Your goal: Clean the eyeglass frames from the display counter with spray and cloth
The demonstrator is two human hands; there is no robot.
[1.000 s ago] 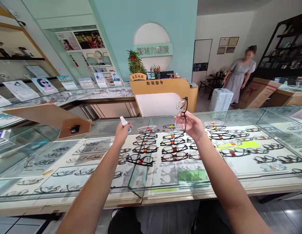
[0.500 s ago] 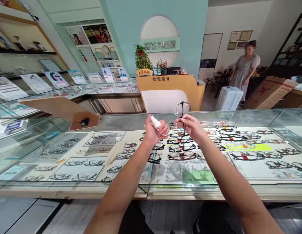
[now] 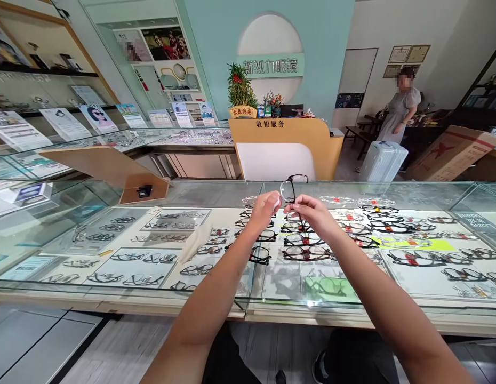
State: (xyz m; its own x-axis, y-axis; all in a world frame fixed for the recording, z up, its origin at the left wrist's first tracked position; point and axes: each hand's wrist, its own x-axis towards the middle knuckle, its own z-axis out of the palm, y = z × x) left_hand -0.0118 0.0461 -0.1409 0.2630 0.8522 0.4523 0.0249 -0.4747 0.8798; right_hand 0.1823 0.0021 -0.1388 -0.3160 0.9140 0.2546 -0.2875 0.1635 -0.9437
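Observation:
My right hand (image 3: 312, 212) pinches a pair of dark-framed eyeglasses (image 3: 291, 188) and holds them up over the glass counter, lenses tilted. Close to their left side is my left hand (image 3: 265, 209), closed round a small white bottle (image 3: 277, 203). Most of the bottle is hidden by the fingers; only a white bit shows near the lens. I cannot tell whether it touches the glasses. Beneath both hands, rows of spectacle frames (image 3: 306, 253) lie inside the glass display counter (image 3: 272, 314).
A pale cloth (image 3: 197, 241) and a tilted wooden stand (image 3: 112, 169) are on the counter to the left. Beyond stands a wooden cashier desk (image 3: 324, 141). At the back right are a person (image 3: 398, 109), a silver suitcase (image 3: 383, 162) and a large cardboard box (image 3: 452, 154).
My left hand has turned and moved right and slightly up, bringing the white bottle beside the lens. The glasses have tilted in my right hand. The person behind has turned.

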